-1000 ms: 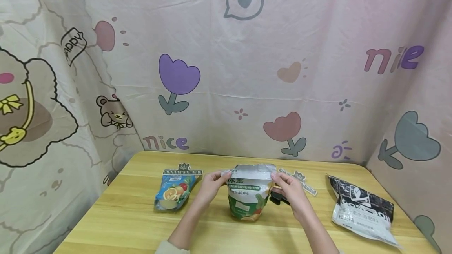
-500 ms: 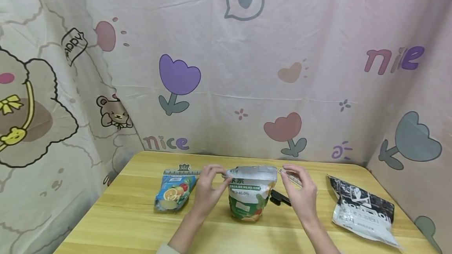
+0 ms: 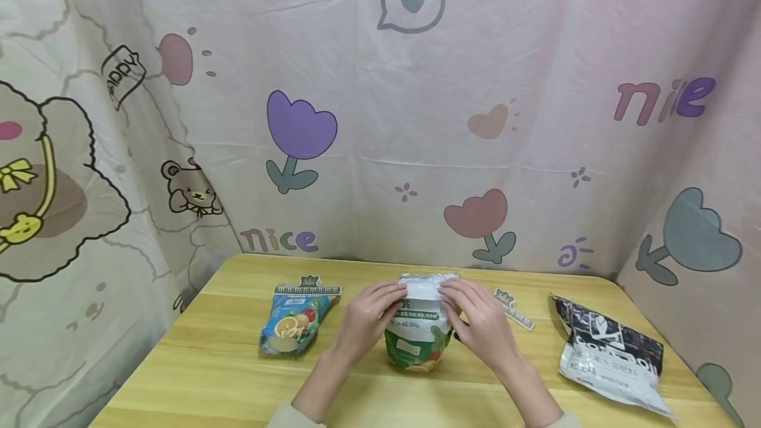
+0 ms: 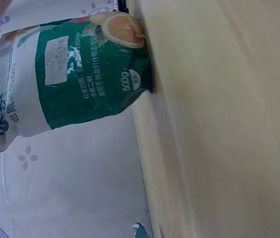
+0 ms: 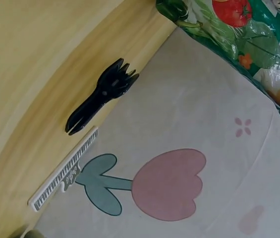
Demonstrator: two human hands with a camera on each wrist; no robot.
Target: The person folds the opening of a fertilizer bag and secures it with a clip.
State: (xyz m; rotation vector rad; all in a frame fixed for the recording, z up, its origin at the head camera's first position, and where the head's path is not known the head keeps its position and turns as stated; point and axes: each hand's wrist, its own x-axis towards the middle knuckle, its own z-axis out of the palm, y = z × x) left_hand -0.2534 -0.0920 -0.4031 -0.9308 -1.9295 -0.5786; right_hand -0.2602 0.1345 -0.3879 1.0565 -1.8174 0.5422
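Note:
A green and white plastic pouch [image 3: 413,349] with fruit pictures stands upright on the table. My left hand [image 3: 365,322] pinches its silvery top from the left, and my right hand [image 3: 484,329] pinches it from the right. The top band looks folded down over part of the printed lettering. In the left wrist view the pouch [image 4: 75,74] shows a white label and an orange slice; only a few fingers appear at its top. The right wrist view holds the pouch's side [image 5: 263,49] and a sliver of fingers at the edge.
Left lies a blue pouch [image 3: 291,325] with a piano-key-patterned clip [image 3: 306,290] across its top. A matching clip [image 5: 63,171] and a black clip [image 5: 100,96] lie right of the middle pouch. A black-and-white bag [image 3: 612,355] lies at the right. A printed curtain [image 3: 368,117] hangs behind.
Both hands have moved inward along the pouch's top. The right hand came off the edge half a second ago and now grips again. The top now looks folded and lower.

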